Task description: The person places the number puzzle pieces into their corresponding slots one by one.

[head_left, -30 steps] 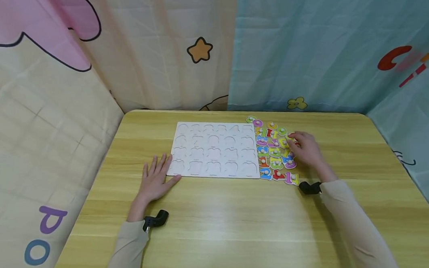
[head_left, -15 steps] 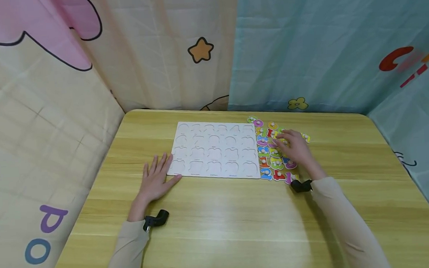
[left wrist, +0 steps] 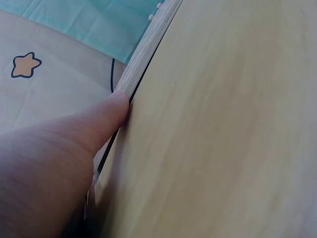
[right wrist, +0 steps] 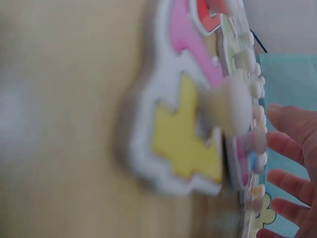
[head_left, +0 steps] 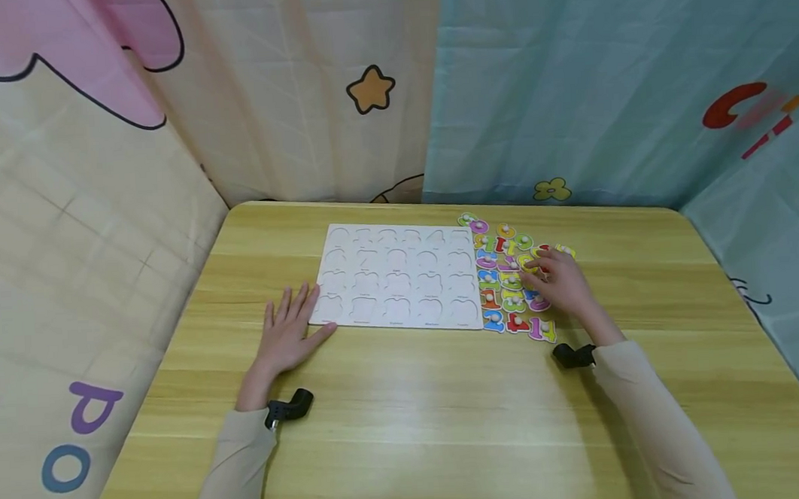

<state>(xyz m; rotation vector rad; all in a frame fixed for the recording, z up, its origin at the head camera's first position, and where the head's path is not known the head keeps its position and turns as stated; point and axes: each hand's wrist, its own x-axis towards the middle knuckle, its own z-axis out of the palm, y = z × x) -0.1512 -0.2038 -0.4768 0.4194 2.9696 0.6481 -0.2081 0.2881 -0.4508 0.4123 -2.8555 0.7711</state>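
Observation:
My left hand (head_left: 286, 334) lies flat with fingers spread at the lower left corner of a white puzzle board (head_left: 401, 279). In the left wrist view its thumb (left wrist: 106, 116) touches the edge of the board. Over the right part of a cluster of knobbed number puzzle pieces (head_left: 489, 279) is my right hand (head_left: 562, 280), fingers loosely bent and apart. The right wrist view shows those fingers (right wrist: 290, 148) spread, with nothing between them. Close to that camera lies a pink and yellow piece (right wrist: 183, 134) with a pale knob (right wrist: 230, 106).
The board has several rows of shallow shaped recesses with small print below them. The pieces lie close along its right side, some touching each other. The wooden table (head_left: 408, 415) ends at printed curtains (head_left: 367, 153) at the back. A black camera sits on each wrist.
My right hand moves left over the pieces, then back right, showing the middle pieces again. A yellow piece at the upper right, hidden at first, now shows. The left hand stays put.

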